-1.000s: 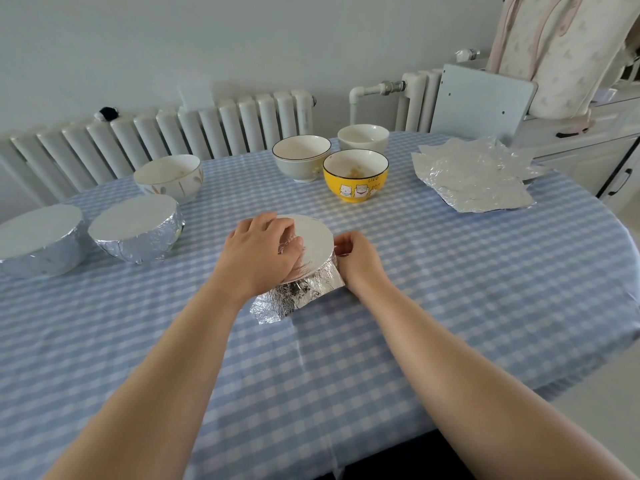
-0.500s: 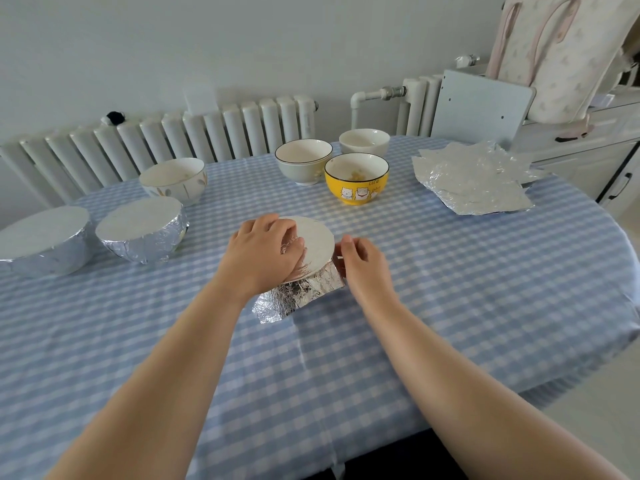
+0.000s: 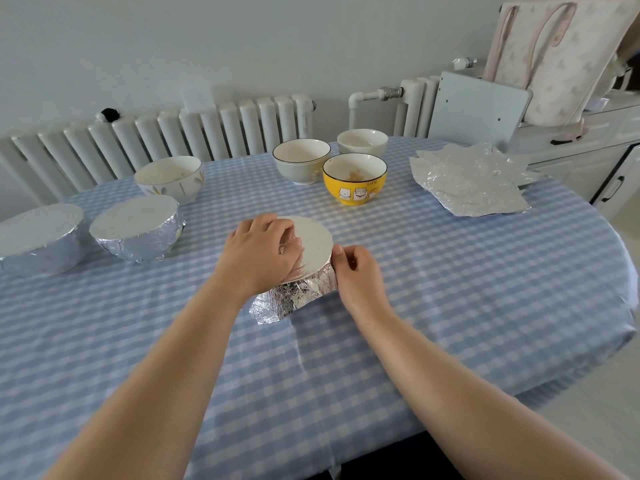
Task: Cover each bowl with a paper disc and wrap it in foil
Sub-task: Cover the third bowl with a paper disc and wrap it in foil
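A bowl partly wrapped in crinkled foil (image 3: 294, 294) stands mid-table with a white paper disc (image 3: 317, 242) on top. My left hand (image 3: 258, 252) lies on the disc's left side, fingers curled over foil folded onto it. My right hand (image 3: 356, 275) pinches the foil at the bowl's right rim. Two wrapped bowls, one (image 3: 138, 233) beside another (image 3: 40, 242), sit at the left. Open bowls stand behind: a white patterned bowl (image 3: 169, 178), a grey-green bowl (image 3: 301, 161), a yellow cat bowl (image 3: 355, 178) and a small white bowl (image 3: 362, 143).
A stack of foil sheets (image 3: 471, 181) lies at the right rear of the checked tablecloth (image 3: 450, 289). A radiator (image 3: 194, 133) runs along the wall behind the table. A cabinet (image 3: 588, 157) and a high chair (image 3: 554, 57) stand at the right.
My right hand has risen from the bowl's lower right side to its rim and now pinches the foil there. My left hand stays on the disc.
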Motion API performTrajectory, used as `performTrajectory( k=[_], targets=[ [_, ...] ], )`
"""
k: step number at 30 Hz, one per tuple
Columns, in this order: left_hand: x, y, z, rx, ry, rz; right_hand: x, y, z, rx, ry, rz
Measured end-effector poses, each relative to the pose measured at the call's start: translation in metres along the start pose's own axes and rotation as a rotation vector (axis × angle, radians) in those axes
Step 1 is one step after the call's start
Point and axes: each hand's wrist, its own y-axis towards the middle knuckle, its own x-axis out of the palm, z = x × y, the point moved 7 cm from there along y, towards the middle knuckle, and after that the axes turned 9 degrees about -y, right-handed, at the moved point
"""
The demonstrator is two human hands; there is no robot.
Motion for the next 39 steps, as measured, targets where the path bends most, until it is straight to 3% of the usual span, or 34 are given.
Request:
performTrajectory(
  k=[14,23,30,39],
  targets=[
    [0.001,-0.001,0.001,0.003,0.000,0.000,-0.001,0.001,0.005,0.011,0.024,-0.003],
    [0.001,0.001,0.000,-0.001,-0.001,-0.005,0.002,-0.001,0.014,-0.116,0.075,-0.431],
    [0.001,0.001,-0.001,0.006,-0.002,-0.006,-0.002,-0.008,0.004,-0.243,-0.320,-0.157],
    [0.002,0.002,-0.002,0.016,0.005,-0.014,-0.007,-0.005,-0.003,-0.339,-0.609,-0.179]
  ],
)
